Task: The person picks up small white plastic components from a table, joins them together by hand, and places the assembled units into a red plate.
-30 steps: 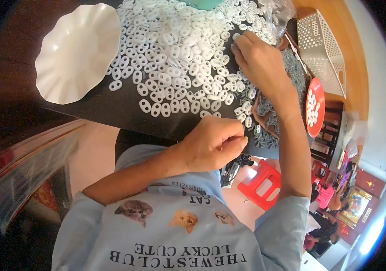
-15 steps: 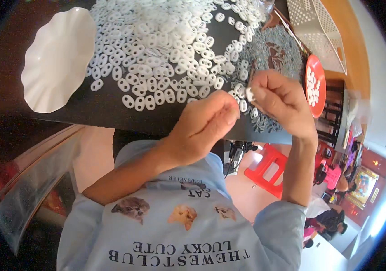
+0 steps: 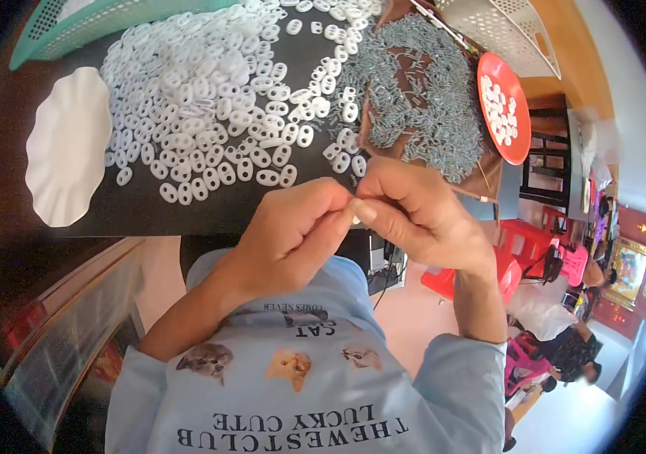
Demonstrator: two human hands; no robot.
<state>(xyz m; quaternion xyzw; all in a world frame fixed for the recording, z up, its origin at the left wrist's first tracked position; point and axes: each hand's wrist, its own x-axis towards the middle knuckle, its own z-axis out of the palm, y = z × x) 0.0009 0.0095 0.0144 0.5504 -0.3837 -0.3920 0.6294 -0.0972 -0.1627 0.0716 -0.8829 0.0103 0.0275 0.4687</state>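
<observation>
My left hand and my right hand meet fingertip to fingertip just off the table's near edge. Pinched in the right fingers is a white oval plastic piece, mostly covered by them. The left thumb and forefinger press together against it; whatever they hold is hidden. Beyond the hands spreads a big heap of white oval two-hole pieces on the dark table. To its right, small grey screw-like pieces lie scattered over a brown cloth.
A white wavy-edged dish stands at the left, a green basket behind it. A red plate of white pieces sits far right, near a white perforated basket. Red stools and people are beyond the table's right side.
My hands have come together; the right one moved left and toward me with its white piece. The view has shifted, bringing the green basket and more grey pieces into sight.
</observation>
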